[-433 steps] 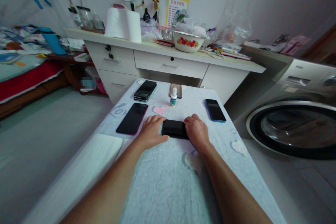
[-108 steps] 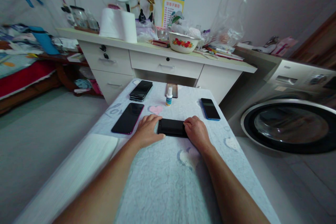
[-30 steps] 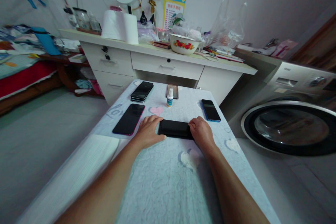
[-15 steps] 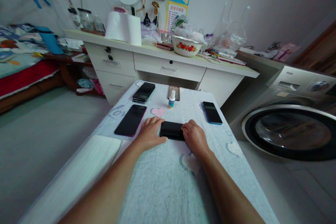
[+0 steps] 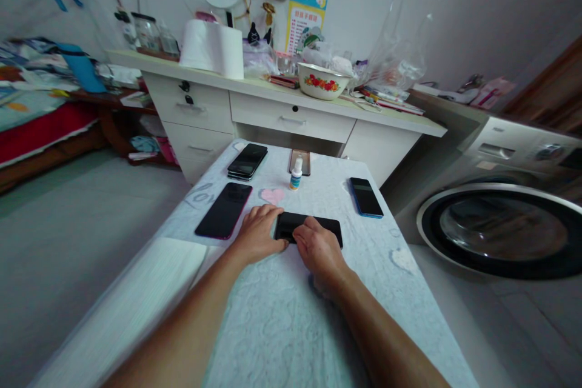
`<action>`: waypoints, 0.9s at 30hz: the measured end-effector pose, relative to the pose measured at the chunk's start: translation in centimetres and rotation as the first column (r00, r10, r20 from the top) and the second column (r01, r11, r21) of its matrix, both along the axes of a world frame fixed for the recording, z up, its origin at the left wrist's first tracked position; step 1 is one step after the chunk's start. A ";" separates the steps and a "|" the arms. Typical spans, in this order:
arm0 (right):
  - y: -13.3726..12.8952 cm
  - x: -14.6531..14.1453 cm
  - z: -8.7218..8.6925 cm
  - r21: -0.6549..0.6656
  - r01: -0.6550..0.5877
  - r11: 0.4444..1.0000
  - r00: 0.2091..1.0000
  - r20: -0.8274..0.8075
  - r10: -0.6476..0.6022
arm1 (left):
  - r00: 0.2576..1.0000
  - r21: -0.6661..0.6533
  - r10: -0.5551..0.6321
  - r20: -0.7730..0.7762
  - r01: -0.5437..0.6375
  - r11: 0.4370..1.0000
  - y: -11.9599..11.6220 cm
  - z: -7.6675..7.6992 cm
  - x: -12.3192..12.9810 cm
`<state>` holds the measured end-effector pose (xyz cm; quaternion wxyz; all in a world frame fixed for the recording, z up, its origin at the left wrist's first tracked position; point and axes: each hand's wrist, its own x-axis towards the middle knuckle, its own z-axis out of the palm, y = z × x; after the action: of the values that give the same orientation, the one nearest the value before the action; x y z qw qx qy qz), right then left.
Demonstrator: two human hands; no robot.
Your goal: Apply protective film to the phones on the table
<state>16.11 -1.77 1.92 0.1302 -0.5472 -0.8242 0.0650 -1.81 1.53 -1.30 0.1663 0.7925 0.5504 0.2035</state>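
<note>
- Left hand (image 5: 258,233) is clamping one end of the phone (image 5: 328,228).
- Right hand (image 5: 317,250) is touching its screen, fingers bunched together.
- Bottle (image 5: 296,174) is standing beyond.

Pale blue tablecloth (image 5: 282,339) with heart print, one heart (image 5: 272,196) pink. Centre: plain black phone (image 5: 328,227). Left edge: magenta-rimmed black phone (image 5: 224,211). Far left corner: black-topped phone stack (image 5: 248,159). Right edge: blue-rimmed black phone (image 5: 366,196). Toward far edge: white bottle (image 5: 296,174), blue-and-yellow label.
</note>
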 end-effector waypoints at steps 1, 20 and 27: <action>-0.1 -0.1 0.0 -0.001 -0.016 1.000 1.000 -0.005 0.016 | 1.000 0.000 -0.002 -0.001 0.002 1.000 0.0 0.1 0.0; 1.9 5.1 -0.1 0.008 0.270 0.963 0.962 -0.045 -0.269 | 1.000 -0.052 -0.008 0.002 0.008 0.999 -0.2 1.1 0.1; 1.6 4.9 -0.1 -0.015 0.267 0.964 0.964 -0.012 -0.267 | 1.000 -0.039 -0.009 0.013 0.010 0.999 -0.1 0.8 0.0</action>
<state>20.97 -0.15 1.82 0.1397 -0.6537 -0.7416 0.0560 -1.78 1.46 -0.45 0.1864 0.7903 0.5495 0.1971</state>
